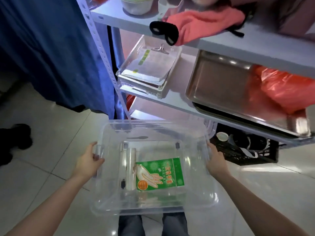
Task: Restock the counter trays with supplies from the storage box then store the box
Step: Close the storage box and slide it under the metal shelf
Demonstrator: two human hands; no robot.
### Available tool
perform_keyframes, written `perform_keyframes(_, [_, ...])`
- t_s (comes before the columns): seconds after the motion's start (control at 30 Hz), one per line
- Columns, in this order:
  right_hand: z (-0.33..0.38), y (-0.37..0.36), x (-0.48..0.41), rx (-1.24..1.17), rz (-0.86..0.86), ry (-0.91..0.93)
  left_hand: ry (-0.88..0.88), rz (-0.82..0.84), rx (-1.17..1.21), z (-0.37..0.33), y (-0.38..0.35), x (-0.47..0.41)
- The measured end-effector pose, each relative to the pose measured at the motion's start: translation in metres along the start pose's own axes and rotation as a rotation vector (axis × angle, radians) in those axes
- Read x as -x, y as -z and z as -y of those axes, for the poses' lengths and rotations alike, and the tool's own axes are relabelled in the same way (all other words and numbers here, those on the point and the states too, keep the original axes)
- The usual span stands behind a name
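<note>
Head view: left hand (90,160) and right hand (215,162) grip opposite side rims of the clear storage box (153,124), held before the shelf rack (162,101). Only a glove packet (160,174) and a film roll (130,169) lie inside, so restocking looks nearly done; storing remains. A black crate (259,155) fills part of the bottom bay.

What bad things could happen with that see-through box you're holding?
The left hand and right hand hold the clear box only by its side rims, so it might slip or tip. If it tips, the loose green glove packet and the roll would likely slide about. The steel tray seems to poke past the edge of the shelf just ahead, so the box's far rim could bump it.
</note>
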State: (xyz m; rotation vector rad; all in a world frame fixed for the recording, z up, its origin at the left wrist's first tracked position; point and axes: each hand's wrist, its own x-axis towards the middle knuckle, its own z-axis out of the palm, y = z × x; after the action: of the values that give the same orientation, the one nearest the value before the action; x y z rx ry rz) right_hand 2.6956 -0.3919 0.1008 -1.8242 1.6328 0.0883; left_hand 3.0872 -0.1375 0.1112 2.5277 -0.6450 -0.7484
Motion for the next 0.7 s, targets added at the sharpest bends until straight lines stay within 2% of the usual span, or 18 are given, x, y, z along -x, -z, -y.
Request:
perform_keyframes(0.17, [-0.003, -0.046, 0.021, -0.054, -0.09, -0.122, -0.087, 0.136, -0.068, 0.016, -0.012, -0.054])
perform_keyframes(0.4, [-0.017, -0.112, 0.019, -0.098, -0.099, -0.244, -0.146, 0.177, -0.103, 0.041, -0.048, -0.103])
perform_keyframes(0.7, [-0.103, -0.283, -0.098, -0.129, -0.132, -0.243, -0.212, 0.124, -0.074, 0.14, -0.205, -0.216])
